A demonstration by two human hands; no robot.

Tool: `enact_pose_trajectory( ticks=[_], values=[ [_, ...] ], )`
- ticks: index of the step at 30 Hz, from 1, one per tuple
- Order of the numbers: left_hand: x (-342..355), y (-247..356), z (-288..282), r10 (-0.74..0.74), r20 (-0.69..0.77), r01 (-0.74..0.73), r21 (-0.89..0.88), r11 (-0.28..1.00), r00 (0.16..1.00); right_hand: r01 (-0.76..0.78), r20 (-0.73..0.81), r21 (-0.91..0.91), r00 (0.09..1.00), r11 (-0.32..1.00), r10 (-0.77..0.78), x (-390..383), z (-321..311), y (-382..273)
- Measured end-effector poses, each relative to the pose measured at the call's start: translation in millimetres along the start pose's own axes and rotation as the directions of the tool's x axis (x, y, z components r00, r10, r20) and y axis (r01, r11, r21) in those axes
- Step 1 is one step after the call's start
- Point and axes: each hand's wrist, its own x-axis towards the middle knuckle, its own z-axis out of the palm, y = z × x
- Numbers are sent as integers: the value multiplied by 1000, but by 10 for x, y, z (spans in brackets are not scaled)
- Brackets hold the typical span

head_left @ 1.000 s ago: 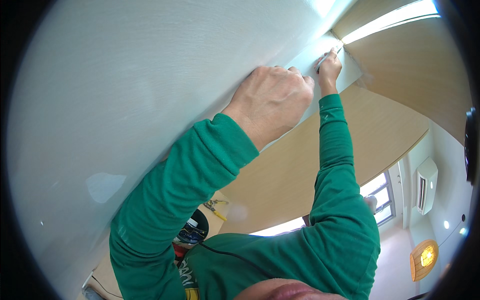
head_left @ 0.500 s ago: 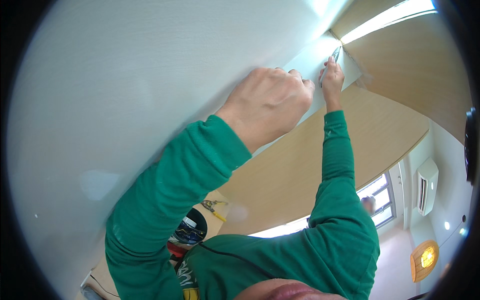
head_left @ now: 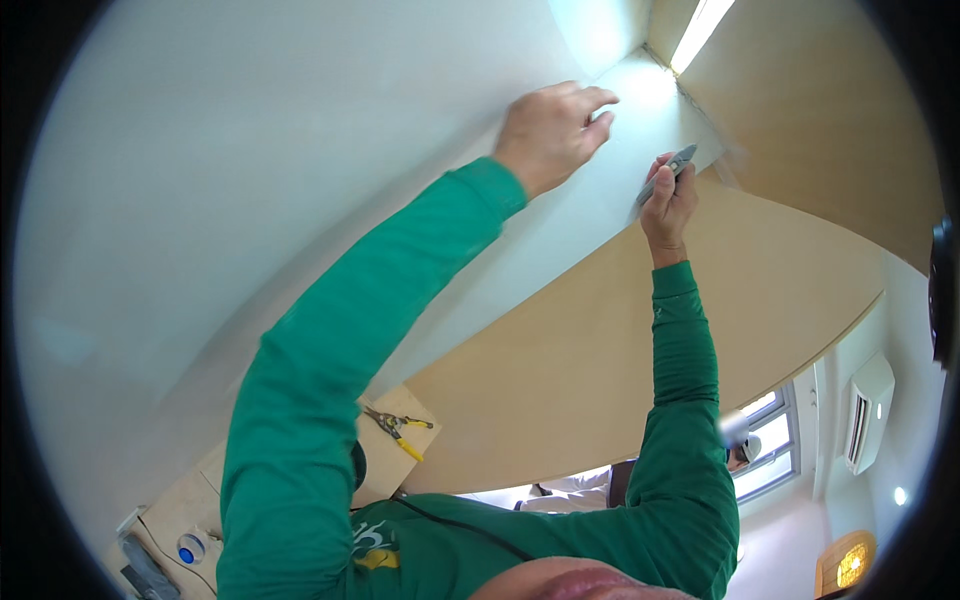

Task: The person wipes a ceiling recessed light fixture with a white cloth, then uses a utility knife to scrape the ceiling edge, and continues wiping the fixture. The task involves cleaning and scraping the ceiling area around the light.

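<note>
In my right hand point(head_left: 669, 205) is a grey utility knife point(head_left: 671, 174), held tilted with its front end up and to the right, in front of a pale panel point(head_left: 600, 150). No blade can be made out at its tip. My left hand point(head_left: 556, 132) is raised to the left of it, near the white wall surface point(head_left: 300, 130). Its thumb and forefinger point right and stand apart, with nothing seen between them; it is slightly blurred. Beyond both hands, a bright light strip point(head_left: 700, 35) meets the corner of the wood-coloured panels.
A broad wood-coloured panel point(head_left: 560, 370) spans below my right arm. Yellow-handled pliers point(head_left: 398, 430) lie on a board at lower left, near a dark round container point(head_left: 358, 465) and a blue-and-white round object point(head_left: 191, 547). Another person point(head_left: 740, 455) is by the window.
My right hand has drawn the knife down from the corner by the light strip. My left hand has moved up and left, and its curled fingers have opened out.
</note>
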Motion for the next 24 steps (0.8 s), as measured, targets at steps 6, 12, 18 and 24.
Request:
enact_pose_trajectory(
  ticks=[6, 12, 18, 24],
  values=[
    [570, -386, 964, 93, 33, -97, 194, 976, 995, 15, -142, 63, 990, 998, -6, 28, 90, 156],
    [723, -570, 1288, 102, 88, -120, 229, 966, 991, 48, -169, 17, 985, 999, -44, 44, 117, 171],
    [843, -605, 1366, 147, 100, -165, 205, 965, 984, 79, -182, 50, 981, 996, -68, 49, 139, 223],
    [922, -686, 1436, 239, 30, -240, 105, 965, 971, 83, -191, 80, 979, 993, -66, 59, 173, 159]
  ],
)
